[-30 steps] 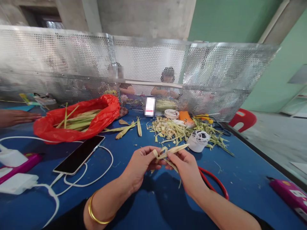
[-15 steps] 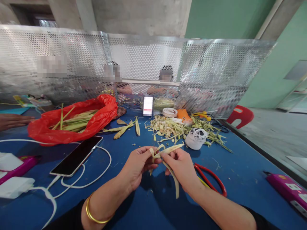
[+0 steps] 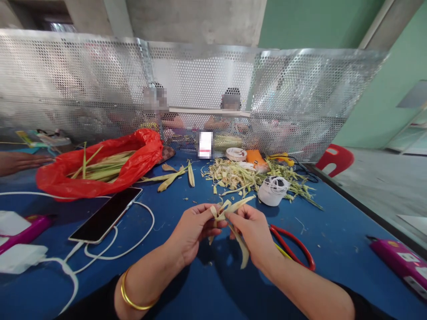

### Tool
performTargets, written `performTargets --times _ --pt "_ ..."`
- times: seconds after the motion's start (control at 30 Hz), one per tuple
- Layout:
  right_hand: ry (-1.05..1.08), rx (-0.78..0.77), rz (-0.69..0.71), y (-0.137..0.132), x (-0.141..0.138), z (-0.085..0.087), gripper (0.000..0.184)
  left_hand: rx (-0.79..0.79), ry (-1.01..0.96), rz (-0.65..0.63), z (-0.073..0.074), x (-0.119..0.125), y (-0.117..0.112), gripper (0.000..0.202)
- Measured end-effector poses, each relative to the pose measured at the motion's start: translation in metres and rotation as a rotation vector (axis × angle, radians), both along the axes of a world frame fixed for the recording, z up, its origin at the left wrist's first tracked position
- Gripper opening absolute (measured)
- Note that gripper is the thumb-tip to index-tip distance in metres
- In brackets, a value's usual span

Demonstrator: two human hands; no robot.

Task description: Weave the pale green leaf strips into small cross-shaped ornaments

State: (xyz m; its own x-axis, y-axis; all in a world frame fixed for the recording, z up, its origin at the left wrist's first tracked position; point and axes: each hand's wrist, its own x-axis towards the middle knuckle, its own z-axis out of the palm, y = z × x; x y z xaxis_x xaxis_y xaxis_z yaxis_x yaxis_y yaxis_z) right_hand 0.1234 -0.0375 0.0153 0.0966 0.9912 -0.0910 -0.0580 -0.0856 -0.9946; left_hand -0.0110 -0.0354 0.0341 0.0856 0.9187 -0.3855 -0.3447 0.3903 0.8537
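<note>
Above the blue table, my left hand [image 3: 196,226] and my right hand [image 3: 248,226] face each other, both closed on a pale, dried leaf strip [image 3: 242,203] bent into small loops. Left thumb and fingers pinch the looped part. On the other side, my right fingers grip the strip near its crossing, one end sticking out above them and another hanging below. Part of the strip is hidden behind the fingers. A red-handled tool [image 3: 295,249] lies just beside my right wrist; its far part is covered by the arm.
To the left are a red plastic bag [image 3: 66,189] of long leaves, a phone [image 3: 106,215] and white cables. Leaf scraps [image 3: 230,175] and a white spool of cord [image 3: 270,198] lie ahead, before a perforated metal screen [image 3: 200,75]. Another person's hand [image 3: 23,166] rests far left.
The hanging end of the strip has shifted slightly left and looks more bent. Both hands keep their hold, with only small finger movements. The view has tilted a little.
</note>
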Motion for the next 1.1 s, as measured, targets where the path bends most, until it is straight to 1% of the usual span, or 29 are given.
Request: performTargets --times 0.07,0.17,0.23,0.3,0.33,0.4,0.47,0.53,0.6,0.67,0.77,0.83,0.93,1.03,1.1 --pt "0.052 -0.011 0.004 -0.001 0.000 0.001 0.040 -0.021 -0.014 -0.007 0.000 0.000 0.001 0.006" --pt "0.016 0.076 0.006 -0.003 -0.001 0.000 0.035 -0.064 -0.044 -0.033 0.000 -0.002 0.002 0.008" --pt "-0.064 0.161 0.014 -0.004 -0.001 -0.001 0.024 -0.092 -0.065 -0.038 -0.001 -0.003 0.003 0.009" --pt "-0.147 0.253 0.032 -0.005 0.000 -0.003 0.008 -0.109 -0.089 -0.038 -0.001 -0.005 0.004 0.009" --pt "-0.173 0.304 0.059 -0.005 0.001 -0.003 0.005 -0.112 -0.102 -0.035 0.000 -0.006 0.004 0.009" --pt "-0.198 0.406 0.144 -0.003 0.003 -0.005 0.014 -0.113 -0.122 -0.025 0.000 -0.007 0.006 0.009" --pt "-0.218 0.504 0.242 -0.001 0.006 -0.006 0.020 -0.115 -0.128 -0.009 0.000 -0.009 0.007 0.008" --pt "-0.283 0.596 0.291 0.002 0.010 -0.006 0.025 -0.111 -0.121 0.001 0.000 -0.011 0.008 0.009" --pt "-0.418 0.693 0.289 0.004 0.013 -0.006 0.029 -0.098 -0.111 -0.004 -0.001 -0.013 0.009 0.009" --pt "-0.616 0.788 0.263 0.004 0.015 -0.005 0.032 -0.091 -0.112 -0.025 -0.001 -0.014 0.010 0.010" --pt "-0.945 0.938 0.201 0.005 0.017 -0.004 0.027 -0.106 -0.118 -0.064 0.001 -0.013 0.008 0.010" --pt "-1.095 1.033 0.146 0.006 0.018 -0.003 0.023 -0.115 -0.114 -0.088 0.003 -0.012 0.006 0.008" --pt "-1.195 1.154 0.123 0.009 0.022 -0.004 0.024 -0.118 -0.106 -0.117 0.004 -0.011 0.005 0.008" --pt "-1.244 1.270 0.186 0.012 0.025 -0.003 0.024 -0.132 -0.114 -0.118 0.003 -0.011 0.005 0.008" --pt "-1.241 1.317 0.212 0.013 0.026 -0.001 0.023 -0.148 -0.131 -0.103 0.003 -0.012 0.006 0.006"
